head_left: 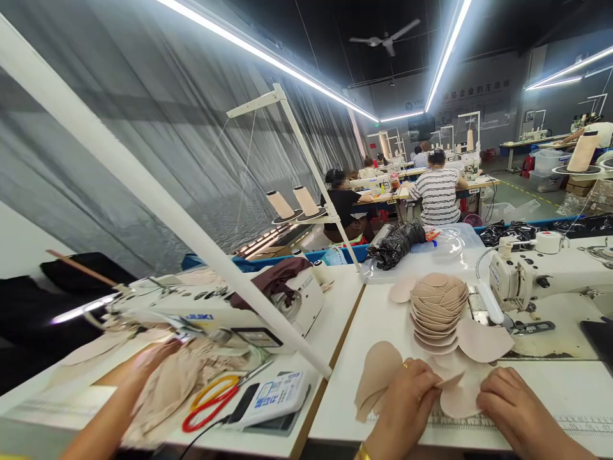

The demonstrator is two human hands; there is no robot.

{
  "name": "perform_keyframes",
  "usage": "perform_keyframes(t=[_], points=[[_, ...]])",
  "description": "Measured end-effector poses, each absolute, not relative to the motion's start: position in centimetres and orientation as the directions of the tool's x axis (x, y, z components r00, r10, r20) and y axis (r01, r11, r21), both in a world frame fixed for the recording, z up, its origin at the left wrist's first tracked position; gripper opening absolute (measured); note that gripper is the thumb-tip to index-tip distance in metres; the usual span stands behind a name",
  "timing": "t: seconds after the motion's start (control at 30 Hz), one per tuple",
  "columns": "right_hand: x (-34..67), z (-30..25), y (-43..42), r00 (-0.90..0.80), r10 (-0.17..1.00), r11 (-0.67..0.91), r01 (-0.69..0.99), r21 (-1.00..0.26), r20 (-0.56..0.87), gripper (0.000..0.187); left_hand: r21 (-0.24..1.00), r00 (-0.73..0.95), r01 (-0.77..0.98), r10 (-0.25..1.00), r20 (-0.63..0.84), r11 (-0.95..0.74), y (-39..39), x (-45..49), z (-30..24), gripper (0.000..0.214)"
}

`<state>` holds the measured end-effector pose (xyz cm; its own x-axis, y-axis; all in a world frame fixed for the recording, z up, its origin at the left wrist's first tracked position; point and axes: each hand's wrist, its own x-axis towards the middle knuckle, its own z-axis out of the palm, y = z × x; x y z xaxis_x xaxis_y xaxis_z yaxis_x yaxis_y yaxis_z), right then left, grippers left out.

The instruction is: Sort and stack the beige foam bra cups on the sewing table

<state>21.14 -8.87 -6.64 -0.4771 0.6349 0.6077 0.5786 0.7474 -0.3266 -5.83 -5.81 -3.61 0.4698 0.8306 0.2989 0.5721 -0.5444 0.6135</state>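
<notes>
A white table point(371, 310) is holding a pile of tan pieces point(438, 313), some loose tan pieces point(378, 377), a sewing machine point(555, 278) and a clear plastic tub point(453, 252). Beside it, another white table point(341, 303) is carrying a second sewing machine point(163, 311), crumpled tan cloth point(175, 377) and scissors point(238, 383).

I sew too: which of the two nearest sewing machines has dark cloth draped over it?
The left machine, behind the scissors, wears maroon cloth; the right machine has none.

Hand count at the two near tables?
3: left hand and right hand at the beige pieces, co-worker's hand by the left machine. The co-worker's other hand may be hidden.
</notes>
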Motion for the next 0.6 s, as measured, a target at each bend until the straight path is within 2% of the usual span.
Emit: perform_keyframes(t=[0.07,0.1,0.17,0.2,0.27,0.33,0.43,0.53,0.6], points=[[22.4,-6.8,-10.0,-0.358,0.778,0.622,0.549,-0.558,0.516,0.023,0.866,0.376,0.407,0.917,0.131,-0.291,-6.3,-6.7,-3.5,0.020],[23.2,-7.0,-10.6,-0.281,0.869,0.494,0.495,-0.715,0.406,0.025,0.945,0.350,0.294,0.936,0.033,-0.144,-6.5,-7.1,-3.6,0.029],[24.7,-7.6,-11.5,-0.188,0.977,0.148,0.285,-0.947,0.097,0.033,0.991,0.332,0.098,0.936,-0.115,0.087,-6.6,-7.9,-3.7,0.049],[25.4,-7.8,-11.8,-0.187,0.982,-0.001,0.178,-0.984,-0.035,0.037,0.988,0.324,0.041,0.934,-0.151,0.146,-6.6,-8.3,-3.6,0.056],[26.6,-8.2,-11.9,-0.219,0.963,-0.135,0.111,-0.985,-0.157,0.043,0.983,0.269,0.008,0.946,-0.180,0.185,-6.2,-9.4,-3.2,0.061],[27.4,-8.3,-11.6,-0.225,0.957,-0.144,0.187,-0.972,-0.185,0.046,0.980,0.182,0.030,0.963,-0.197,0.195,-5.5,-10.8,-2.6,0.061],[28.6,-8.2,-10.7,-0.165,0.975,-0.079,0.372,-0.925,-0.150,0.046,0.953,0.000,0.254,0.985,-0.172,0.167,-4.3,-13.3,-1.7,0.064],[29.6,-8.2,-9.7,-0.030,0.999,0.033,0.553,-0.832,0.019,0.040,0.780,-0.166,0.624,0.983,0.079,0.043,-3.4,-15.0,-1.6,0.068],[29.9,-8.2,-8.7,0.004,0.984,0.130,0.662,-0.738,0.178,0.038,0.655,-0.165,0.754,0.950,0.265,-0.051,-3.3,-14.9,-2.1,0.063]])
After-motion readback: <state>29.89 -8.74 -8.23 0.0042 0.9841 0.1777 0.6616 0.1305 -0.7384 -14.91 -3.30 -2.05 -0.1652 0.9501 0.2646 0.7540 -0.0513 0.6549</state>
